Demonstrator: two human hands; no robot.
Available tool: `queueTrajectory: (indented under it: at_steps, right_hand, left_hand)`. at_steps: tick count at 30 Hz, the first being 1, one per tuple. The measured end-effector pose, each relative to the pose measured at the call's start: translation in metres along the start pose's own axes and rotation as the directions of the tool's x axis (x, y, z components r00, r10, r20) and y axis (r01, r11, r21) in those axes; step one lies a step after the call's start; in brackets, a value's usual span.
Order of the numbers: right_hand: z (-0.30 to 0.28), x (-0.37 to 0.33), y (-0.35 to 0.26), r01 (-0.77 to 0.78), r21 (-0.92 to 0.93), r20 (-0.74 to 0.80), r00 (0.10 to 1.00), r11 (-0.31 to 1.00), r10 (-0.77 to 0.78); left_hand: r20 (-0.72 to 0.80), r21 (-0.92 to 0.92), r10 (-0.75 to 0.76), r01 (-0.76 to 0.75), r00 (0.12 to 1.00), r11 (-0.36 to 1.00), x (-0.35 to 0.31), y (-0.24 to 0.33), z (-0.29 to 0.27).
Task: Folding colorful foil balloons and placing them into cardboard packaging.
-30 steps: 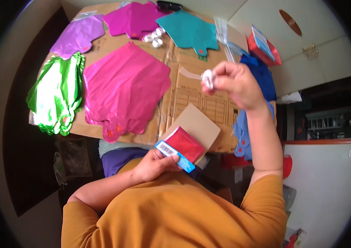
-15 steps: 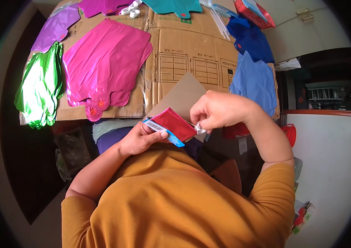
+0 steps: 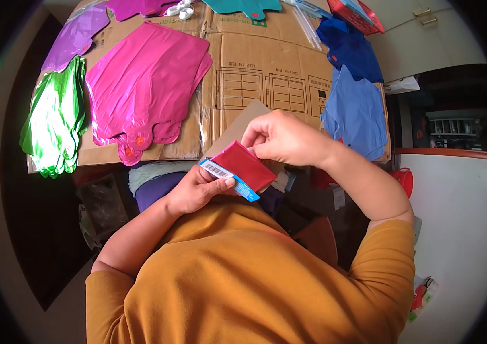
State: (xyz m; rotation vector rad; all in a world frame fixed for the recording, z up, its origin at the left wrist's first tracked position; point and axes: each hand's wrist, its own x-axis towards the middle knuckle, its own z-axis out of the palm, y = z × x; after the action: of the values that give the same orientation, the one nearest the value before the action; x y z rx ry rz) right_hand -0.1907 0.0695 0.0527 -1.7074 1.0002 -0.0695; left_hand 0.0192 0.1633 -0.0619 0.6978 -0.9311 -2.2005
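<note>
My left hand (image 3: 193,192) grips a small red shiny packet (image 3: 246,168), thumb in front. A blue card strip (image 3: 229,179) with a barcode runs along the packet's lower left edge. My right hand (image 3: 278,137) is at the packet's upper edge, thumb and fingers pinched together. Whatever is between those fingers is too hidden to make out. A whitish bit (image 3: 281,182) shows just past the packet's right corner. Behind the packet, a plain brown cardboard flap (image 3: 238,123) leans at the table's near edge.
Flat foil sheets with tabs lie on the cardboard-covered table (image 3: 238,51): pink (image 3: 146,80), green (image 3: 54,120), purple (image 3: 77,37), teal (image 3: 240,4), dark blue (image 3: 349,51), light blue (image 3: 355,114). White ribbon rolls (image 3: 181,9), white sticks (image 3: 306,26) and a red basket (image 3: 358,16) are farther back.
My right hand has moved up and left, from a white crumpled bit at the packet's right corner to its upper edge. My left hand keeps its hold on the packet.
</note>
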Motion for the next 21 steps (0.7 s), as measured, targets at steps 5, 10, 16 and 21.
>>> queueTrajectory:
  at_steps: [5,10,16,21]
  right_hand:
    - [0.011,-0.003,0.015,-0.081,0.235,0.031,0.997,0.969,0.076]
    - [-0.002,0.001,0.007,-0.301,0.449,0.201,0.951,0.841,0.233]
    - [-0.01,0.012,0.003,-0.181,-0.135,0.172,0.964,0.974,0.203]
    - [-0.002,0.012,0.015,-0.104,0.31,0.11,0.991,0.945,0.073]
  left_hand:
    - [-0.038,-0.093,0.008,-0.011,0.999,0.996,0.0,-0.004,0.003]
    - [-0.07,-0.118,0.003,-0.011,0.998,0.993,-0.002,-0.005,0.009]
    - [-0.162,-0.084,0.0,-0.013,0.987,0.996,0.005,-0.003,0.014]
    - [-0.172,-0.114,-0.004,-0.016,0.985,0.993,0.004,0.001,0.019]
